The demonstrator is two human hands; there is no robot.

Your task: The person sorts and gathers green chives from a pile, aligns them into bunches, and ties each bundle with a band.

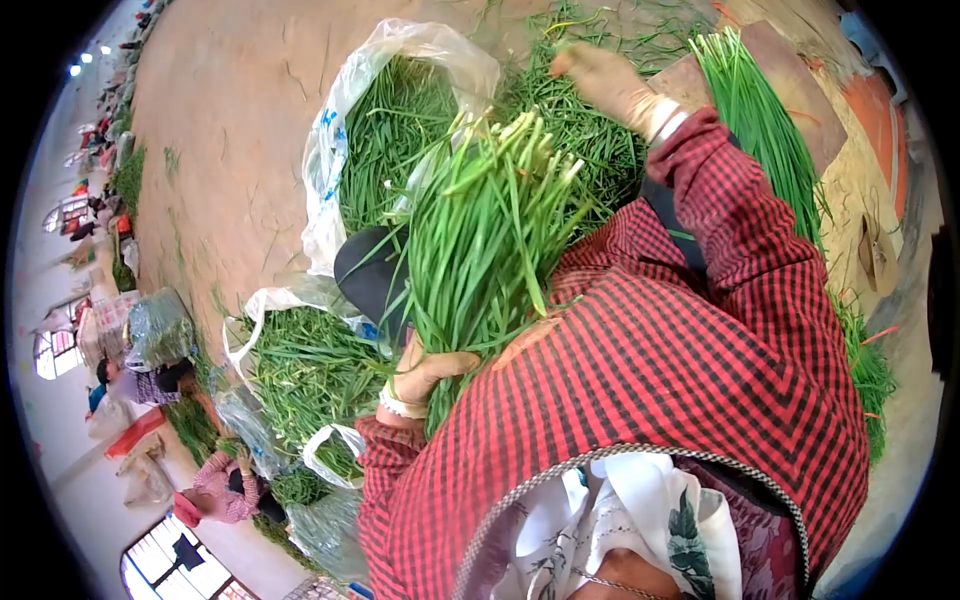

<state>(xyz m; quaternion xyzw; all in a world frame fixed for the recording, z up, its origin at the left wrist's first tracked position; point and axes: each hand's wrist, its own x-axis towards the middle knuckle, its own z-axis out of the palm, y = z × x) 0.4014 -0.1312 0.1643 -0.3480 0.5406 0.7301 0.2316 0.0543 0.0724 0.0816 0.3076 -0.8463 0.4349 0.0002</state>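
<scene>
Well apart, both hands [432,374] [606,82]

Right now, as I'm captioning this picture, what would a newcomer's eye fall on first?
Probably the big green bunch in the left hand, its pale ends pointing away from the wearer, beside the red-and-black checked garment. Next might come the white plastic bag of loose greens to the bunch's upper left, then the neat sheaf at upper right, past the blurred right hand.
</scene>
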